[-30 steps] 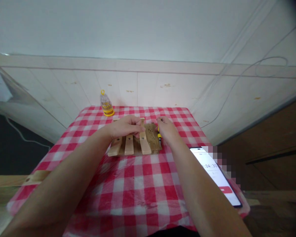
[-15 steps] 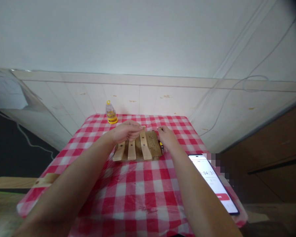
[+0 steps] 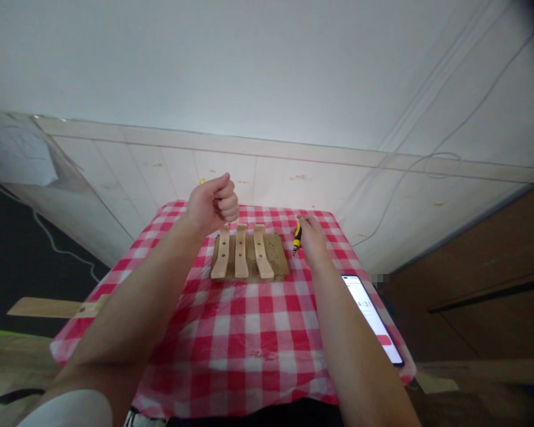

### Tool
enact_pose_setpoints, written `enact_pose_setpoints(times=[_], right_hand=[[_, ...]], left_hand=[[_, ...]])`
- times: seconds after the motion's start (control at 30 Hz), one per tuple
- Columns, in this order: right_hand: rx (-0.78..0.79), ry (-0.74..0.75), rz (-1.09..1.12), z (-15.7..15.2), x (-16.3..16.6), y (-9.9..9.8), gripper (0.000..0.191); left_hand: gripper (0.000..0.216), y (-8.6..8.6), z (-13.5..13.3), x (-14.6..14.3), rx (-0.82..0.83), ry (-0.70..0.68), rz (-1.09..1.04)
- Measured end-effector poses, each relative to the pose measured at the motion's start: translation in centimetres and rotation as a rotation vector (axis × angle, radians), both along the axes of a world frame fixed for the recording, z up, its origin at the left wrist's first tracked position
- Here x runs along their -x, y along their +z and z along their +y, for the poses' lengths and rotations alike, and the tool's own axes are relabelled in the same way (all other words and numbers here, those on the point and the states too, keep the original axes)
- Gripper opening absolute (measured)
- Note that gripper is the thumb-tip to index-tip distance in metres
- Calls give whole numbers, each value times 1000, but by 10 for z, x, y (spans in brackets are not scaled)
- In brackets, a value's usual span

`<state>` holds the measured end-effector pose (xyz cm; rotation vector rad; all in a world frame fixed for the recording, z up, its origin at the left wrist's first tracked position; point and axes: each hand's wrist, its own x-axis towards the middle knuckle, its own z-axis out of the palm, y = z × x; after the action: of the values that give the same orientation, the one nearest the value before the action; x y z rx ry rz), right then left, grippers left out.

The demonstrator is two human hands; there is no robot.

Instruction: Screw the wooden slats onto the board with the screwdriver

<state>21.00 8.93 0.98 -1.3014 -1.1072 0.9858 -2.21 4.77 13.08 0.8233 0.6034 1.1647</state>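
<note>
My left hand [image 3: 214, 204] is raised above the far left of a brown wooden board [image 3: 276, 255]. It is closed in a fist with the thumb on top, and whatever may be inside is hidden. My right hand [image 3: 312, 237], right of the board, has its fingers wrapped round a yellow-and-black screwdriver [image 3: 297, 237] whose tip points down. Three pale curved wooden pieces lie side by side across the board: a left piece [image 3: 221, 261], a middle piece [image 3: 241, 258] and a right piece [image 3: 261, 258]. Each has two dark holes or screw heads. Small holes dot the board's right part.
A red-and-white checked cloth [image 3: 249, 332] covers the table. A phone [image 3: 371, 317] showing a timer lies at the right edge. Another wooden piece [image 3: 89, 309] is at the left edge. Behind my left hand, a yellow ring [image 3: 202, 181] peeks out. A panelled wall [image 3: 276, 178] stands behind.
My left hand has lifted off the wooden pieces, up and left, and closed into a fist. The screwdriver, earlier beside the board below my right hand, is now in that hand. The view has shifted slightly.
</note>
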Motion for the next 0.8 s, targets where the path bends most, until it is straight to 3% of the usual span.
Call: enact_pose_setpoints(times=[0.27,0.43,0.53,0.7,0.8], right_hand=[[-56,-56,220,-5,12,5,20],[-109,-17,282,-11,18,9,25],[-155,77,315,-21,24,18,37],[-224,392,407,-45,35,33,47],[-221,402,343,-55,41,35,46]], left_hand=[[51,8,12,-4,-15,70,-29],[50,12,0,-3,-48,110,27],[50,17,-13,5,-66,152,69],[48,25,-44,26,-90,242,115],[49,25,-72,34,-57,363,106]])
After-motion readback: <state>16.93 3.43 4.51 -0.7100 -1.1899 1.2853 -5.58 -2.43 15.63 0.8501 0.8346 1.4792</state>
